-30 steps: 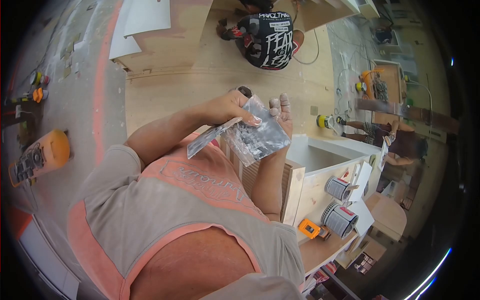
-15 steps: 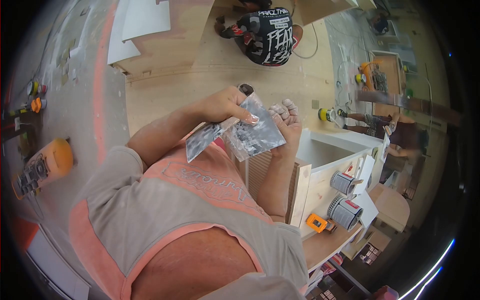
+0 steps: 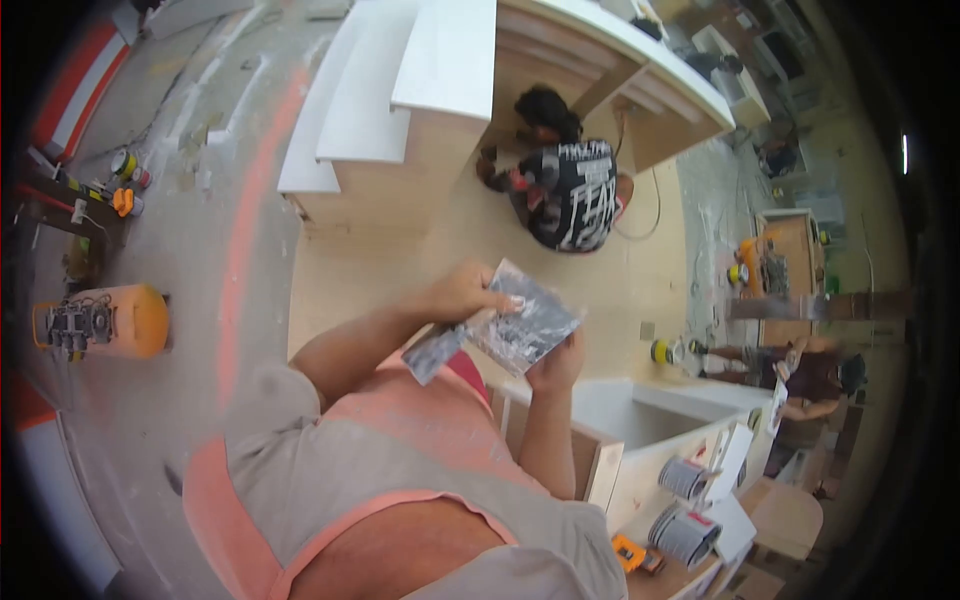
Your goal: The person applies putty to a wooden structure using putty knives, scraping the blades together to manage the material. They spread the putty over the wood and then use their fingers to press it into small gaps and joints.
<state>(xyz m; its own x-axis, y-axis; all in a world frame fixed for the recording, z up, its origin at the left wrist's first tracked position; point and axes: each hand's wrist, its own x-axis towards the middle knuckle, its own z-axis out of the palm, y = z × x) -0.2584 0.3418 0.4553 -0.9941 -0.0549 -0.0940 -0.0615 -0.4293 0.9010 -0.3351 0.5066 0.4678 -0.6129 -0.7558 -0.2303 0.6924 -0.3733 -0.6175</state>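
Observation:
My left hand (image 3: 462,294) is closed on thin grey plates smeared with white. Its thumb lies on the larger plate (image 3: 530,325); the smaller plate (image 3: 433,356) sticks out below the hand, toward my chest. My right hand (image 3: 558,364) grips the larger plate at its lower right edge, and most of its fingers are hidden behind that plate. Both hands are in front of my chest, above a pale wooden panel (image 3: 375,260).
A person in a black shirt (image 3: 575,195) crouches ahead, near white-topped cabinetry (image 3: 445,60). To the right are an open white box (image 3: 640,410), two cans (image 3: 684,535) (image 3: 682,477) and an orange tool (image 3: 635,553). An orange compressor (image 3: 130,320) stands left; another person (image 3: 815,385) is far right.
The view has tilted up, showing more cabinetry ahead. The larger plate has turned slightly. My right hand's fingers, seen curled above the plate before, are now mostly behind it.

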